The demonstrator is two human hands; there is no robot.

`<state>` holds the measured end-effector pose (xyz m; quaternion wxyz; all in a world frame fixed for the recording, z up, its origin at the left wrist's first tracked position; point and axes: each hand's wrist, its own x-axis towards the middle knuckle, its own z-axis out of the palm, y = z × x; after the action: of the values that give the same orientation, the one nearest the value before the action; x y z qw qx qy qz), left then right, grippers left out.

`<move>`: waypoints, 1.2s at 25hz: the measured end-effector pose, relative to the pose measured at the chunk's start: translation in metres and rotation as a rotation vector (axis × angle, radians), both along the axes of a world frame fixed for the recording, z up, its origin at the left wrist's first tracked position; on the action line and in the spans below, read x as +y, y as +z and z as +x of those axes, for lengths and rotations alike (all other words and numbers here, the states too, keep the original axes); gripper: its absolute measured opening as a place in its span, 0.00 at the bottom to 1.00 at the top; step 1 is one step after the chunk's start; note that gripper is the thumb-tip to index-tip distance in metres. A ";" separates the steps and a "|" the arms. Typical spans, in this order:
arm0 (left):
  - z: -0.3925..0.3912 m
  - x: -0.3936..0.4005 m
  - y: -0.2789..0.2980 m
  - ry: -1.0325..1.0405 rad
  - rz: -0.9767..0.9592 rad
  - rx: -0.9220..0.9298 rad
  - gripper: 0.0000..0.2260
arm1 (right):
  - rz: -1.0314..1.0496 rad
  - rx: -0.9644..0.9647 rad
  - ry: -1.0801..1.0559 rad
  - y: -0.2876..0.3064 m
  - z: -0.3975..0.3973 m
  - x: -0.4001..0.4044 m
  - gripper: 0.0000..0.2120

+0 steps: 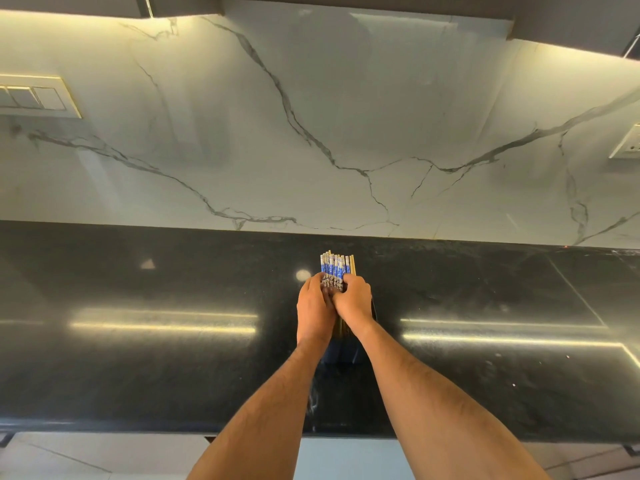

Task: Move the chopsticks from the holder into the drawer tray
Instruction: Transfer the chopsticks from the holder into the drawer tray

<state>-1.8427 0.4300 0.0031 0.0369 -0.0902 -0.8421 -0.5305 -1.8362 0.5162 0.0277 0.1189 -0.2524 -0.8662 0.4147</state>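
A bundle of several chopsticks (335, 266) with blue-and-white patterned tops stands in a dark holder (346, 353) on the black countertop (138, 358). My left hand (313, 311) wraps the bundle from the left and my right hand (353, 301) wraps it from the right, both just below the patterned tops. The two hands touch each other around the sticks. Most of the holder is hidden behind my wrists; only its lower dark part shows between my forearms. The drawer tray is not in view.
A white marble backsplash (311, 133) rises behind the counter. A switch plate (34, 97) sits on the wall at left and a socket (628, 143) at right. The counter's front edge (104, 429) runs along the bottom, with pale cabinet fronts below.
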 end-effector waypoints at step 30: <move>0.005 -0.005 0.025 -0.073 0.292 -0.065 0.14 | -0.066 0.158 -0.040 0.037 0.014 0.010 0.13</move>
<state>-1.8376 0.4251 0.0284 0.0031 -0.0971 -0.7528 -0.6510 -1.8219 0.5262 0.0642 0.1865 -0.2398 -0.8348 0.4592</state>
